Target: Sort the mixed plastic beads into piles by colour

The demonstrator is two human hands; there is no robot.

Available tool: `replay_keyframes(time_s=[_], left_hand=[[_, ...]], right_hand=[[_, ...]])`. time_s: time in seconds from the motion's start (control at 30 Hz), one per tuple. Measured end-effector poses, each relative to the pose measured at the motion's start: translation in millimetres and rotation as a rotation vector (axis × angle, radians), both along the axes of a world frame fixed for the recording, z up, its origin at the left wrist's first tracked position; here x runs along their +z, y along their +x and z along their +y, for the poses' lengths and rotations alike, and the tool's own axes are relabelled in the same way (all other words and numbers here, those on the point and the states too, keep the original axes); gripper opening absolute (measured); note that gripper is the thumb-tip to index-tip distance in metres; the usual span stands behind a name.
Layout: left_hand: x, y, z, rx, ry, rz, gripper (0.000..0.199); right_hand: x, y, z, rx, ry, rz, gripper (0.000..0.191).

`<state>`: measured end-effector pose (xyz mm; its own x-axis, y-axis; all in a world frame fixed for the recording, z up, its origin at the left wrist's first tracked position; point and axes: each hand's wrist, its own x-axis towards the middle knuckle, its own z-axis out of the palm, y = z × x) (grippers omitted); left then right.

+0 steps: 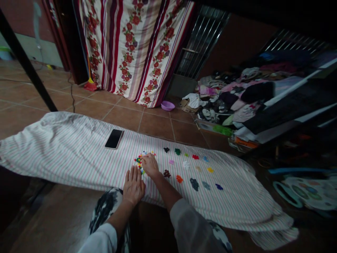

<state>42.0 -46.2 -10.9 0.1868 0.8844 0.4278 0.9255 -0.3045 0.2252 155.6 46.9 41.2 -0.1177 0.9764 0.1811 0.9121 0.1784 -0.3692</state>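
A mixed pile of small colourful pieces (138, 160), too small to name, lies on a striped cloth (79, 151). My right hand (150, 166) is over the pile with its fingers bent and drawn together at the pieces; whatever is between the fingertips is hidden. Just in front of the pile, my left hand (133, 187) rests flat on the cloth, fingers stretched out. To the right are several small heaps sorted by colour, among them a dark green heap (177, 151), a red heap (195, 157), a white heap (186, 164), an orange heap (179, 179) and a grey heap (194, 184).
A phone (114, 138) lies on the cloth left of the pile. Beyond the cloth's far edge are a tiled floor (155, 123), a purple basin (167, 105), a red broom (91, 85) and a flowered curtain (110, 45). Heaped clothes (234, 91) fill the right side.
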Motion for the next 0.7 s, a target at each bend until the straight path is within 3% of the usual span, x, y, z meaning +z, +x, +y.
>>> replay_keyframes(time_s=[0.3,0.47,0.7], left_hand=[[-1.8,0.9,0.6,-0.004,-0.050,-0.025,0.058],[-4.1,1.4,0.8,-0.010,-0.026,-0.043,0.060],[-0.8,0.3,0.6,-0.001,-0.010,-0.030,0.056]], right_hand=[[-3.6,-9.2,9.7,-0.073,0.010,-0.041,0.017],[0.6,-13.9,14.6,-0.131,-0.078,-0.039,0.018],[5.0,-10.5,10.4,-0.089,-0.032,-0.016,0.017]])
